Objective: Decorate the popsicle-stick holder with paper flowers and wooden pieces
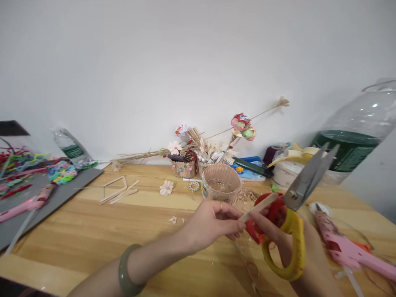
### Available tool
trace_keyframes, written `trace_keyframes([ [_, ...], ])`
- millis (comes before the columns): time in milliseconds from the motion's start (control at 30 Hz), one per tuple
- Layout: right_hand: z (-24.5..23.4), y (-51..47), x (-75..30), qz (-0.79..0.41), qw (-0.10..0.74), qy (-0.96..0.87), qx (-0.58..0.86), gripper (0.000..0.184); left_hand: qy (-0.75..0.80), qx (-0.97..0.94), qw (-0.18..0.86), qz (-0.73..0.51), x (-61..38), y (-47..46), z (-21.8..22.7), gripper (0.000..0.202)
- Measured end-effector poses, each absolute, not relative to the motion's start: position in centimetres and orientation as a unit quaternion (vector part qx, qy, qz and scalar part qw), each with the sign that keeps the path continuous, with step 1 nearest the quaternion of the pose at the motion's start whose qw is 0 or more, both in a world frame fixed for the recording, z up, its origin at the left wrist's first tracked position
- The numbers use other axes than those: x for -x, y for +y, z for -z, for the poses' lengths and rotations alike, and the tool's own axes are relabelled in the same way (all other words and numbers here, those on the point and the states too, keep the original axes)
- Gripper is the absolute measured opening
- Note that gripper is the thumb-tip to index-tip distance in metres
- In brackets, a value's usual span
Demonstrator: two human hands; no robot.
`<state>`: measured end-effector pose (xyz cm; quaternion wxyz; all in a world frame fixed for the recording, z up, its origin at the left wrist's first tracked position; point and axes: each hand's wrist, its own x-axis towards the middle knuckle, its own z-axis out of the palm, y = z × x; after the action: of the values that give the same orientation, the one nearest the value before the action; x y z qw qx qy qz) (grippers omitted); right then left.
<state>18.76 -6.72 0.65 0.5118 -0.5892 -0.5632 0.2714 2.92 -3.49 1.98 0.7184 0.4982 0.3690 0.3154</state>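
Observation:
My left hand pinches one end of a flat wooden craft stick between thumb and fingers. The stick slants up to the right. Scissors hang on my right hand, their yellow handle around it and their blades pointing up, slightly apart. A finger of this hand lies against the stick. Behind the stick and the right hand shows something red, partly hidden, whose kind I cannot tell. Just beyond my hands stands a round woven-looking cup.
Loose craft sticks and a pale flower lie on the wooden table. Pink glue guns lie at the right and left. Decorated pots with flowers stand at the wall, and a large bottle leans at right.

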Motion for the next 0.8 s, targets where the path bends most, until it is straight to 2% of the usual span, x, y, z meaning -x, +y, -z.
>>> trace_keyframes([
  [233,0.0,-6.3,-20.7,-0.23,0.512,-0.543,0.625,0.03,0.372,-0.494,0.721,-0.312,-3.0,-3.4,-1.4,0.023],
  [367,-0.5,-6.6,-20.5,-0.216,0.513,-0.545,0.627,0.029,0.373,-0.497,0.718,-0.314,-3.0,-3.5,-1.4,0.027],
  [467,-0.7,-6.7,-20.2,-0.226,0.528,-0.525,0.628,0.032,0.373,-0.503,0.71,-0.321,-3.0,-3.5,-1.6,0.031],
  [600,-0.6,-6.6,-20.0,-0.25,0.523,-0.529,0.62,0.03,0.377,-0.51,0.693,-0.342,-3.0,-3.5,-1.5,0.026],
  [800,-0.2,-7.0,-19.6,-0.251,0.559,-0.518,0.597,0.027,0.381,-0.506,0.692,-0.345,-2.9,-3.3,-1.4,0.025],
])
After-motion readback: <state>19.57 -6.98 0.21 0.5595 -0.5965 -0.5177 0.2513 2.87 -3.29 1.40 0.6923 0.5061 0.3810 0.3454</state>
